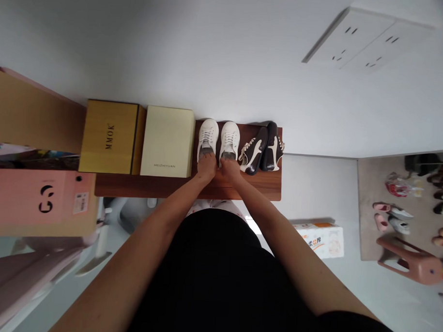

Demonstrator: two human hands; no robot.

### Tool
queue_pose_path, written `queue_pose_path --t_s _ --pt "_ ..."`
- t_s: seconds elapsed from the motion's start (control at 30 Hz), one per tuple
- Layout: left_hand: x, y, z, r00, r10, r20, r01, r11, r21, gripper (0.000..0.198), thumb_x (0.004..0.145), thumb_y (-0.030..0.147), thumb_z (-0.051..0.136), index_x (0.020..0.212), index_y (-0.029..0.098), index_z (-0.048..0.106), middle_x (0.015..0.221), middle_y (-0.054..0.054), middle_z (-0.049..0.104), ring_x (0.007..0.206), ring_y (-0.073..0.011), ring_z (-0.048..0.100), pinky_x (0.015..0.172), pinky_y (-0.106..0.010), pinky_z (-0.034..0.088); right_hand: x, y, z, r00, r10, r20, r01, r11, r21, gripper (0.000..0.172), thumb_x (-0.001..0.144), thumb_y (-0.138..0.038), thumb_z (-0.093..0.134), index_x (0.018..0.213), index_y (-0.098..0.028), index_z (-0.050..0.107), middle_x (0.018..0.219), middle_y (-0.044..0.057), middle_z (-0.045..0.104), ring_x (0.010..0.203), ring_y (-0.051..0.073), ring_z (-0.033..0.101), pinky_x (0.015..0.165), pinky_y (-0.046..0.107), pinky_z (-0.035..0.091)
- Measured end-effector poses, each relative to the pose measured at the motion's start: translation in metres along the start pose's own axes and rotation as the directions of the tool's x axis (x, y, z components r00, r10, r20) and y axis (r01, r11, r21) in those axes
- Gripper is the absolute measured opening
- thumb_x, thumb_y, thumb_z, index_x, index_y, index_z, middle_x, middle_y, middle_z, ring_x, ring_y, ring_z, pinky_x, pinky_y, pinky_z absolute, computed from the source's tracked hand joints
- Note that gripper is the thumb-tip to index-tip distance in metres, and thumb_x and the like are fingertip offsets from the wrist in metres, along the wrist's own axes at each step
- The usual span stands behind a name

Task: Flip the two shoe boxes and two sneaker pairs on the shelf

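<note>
Two white lace-up sneakers stand side by side on a brown wooden shelf [242, 191], toes toward the wall. My left hand [207, 168] is closed on the heel end of the left white sneaker [208, 131]. At the heel of the right white sneaker [230, 133], my right hand [229, 169] is closed in the same way. The fingertips of both hands are partly hidden inside the shoes. Close to my right hand, a pair of dark shoes with cream trim, a left one [254, 152] and a right one [272, 151], leans together at an angle.
Left of the sneakers stand a cream box [167, 140] and a gold box [108, 138]. A pink box [27, 198] lies farther left. A wall socket panel [371, 40] is at upper right. A white package [324, 240], a pink stool [410, 260] and several shoes are on the floor at right.
</note>
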State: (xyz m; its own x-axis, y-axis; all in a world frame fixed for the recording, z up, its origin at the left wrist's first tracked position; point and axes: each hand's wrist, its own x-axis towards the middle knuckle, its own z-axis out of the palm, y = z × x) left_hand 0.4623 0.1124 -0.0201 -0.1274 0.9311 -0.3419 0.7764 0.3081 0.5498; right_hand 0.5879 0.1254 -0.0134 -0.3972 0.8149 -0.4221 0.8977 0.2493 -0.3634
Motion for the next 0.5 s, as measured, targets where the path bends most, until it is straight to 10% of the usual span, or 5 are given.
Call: queue_pose_path --t_s 0.27,0.5 --pt "-0.009 0.013 -0.010 0.996 0.080 -0.050 -0.079 0.997 0.019 0.031 0.093 0.022 0.055 0.121 0.010 0.056 0.130 -0.023 0.060 0.136 -0.0369 0.049 0.119 -0.050 0.034 -0.038 0.038 -0.007 0.963 0.040 -0.268 -0.003 0.990 0.138 0.027 0.100 -0.033 0.054 0.117 -0.015 0.065 0.117 0.018 0.065 0.114 0.032 0.055 0.102 0.043 0.041" --pt "-0.017 0.059 0.027 0.921 0.325 0.216 -0.304 0.944 -0.126 0.037 0.092 0.018 0.056 0.129 0.017 0.056 0.127 -0.015 0.065 0.124 -0.0278 0.060 0.112 -0.044 0.045 -0.087 0.155 -0.012 0.737 0.421 -0.529 -0.305 0.905 0.295 0.042 0.097 -0.045 0.057 0.126 -0.014 0.058 0.121 0.019 0.062 0.116 0.032 0.053 0.103 0.047 0.041"
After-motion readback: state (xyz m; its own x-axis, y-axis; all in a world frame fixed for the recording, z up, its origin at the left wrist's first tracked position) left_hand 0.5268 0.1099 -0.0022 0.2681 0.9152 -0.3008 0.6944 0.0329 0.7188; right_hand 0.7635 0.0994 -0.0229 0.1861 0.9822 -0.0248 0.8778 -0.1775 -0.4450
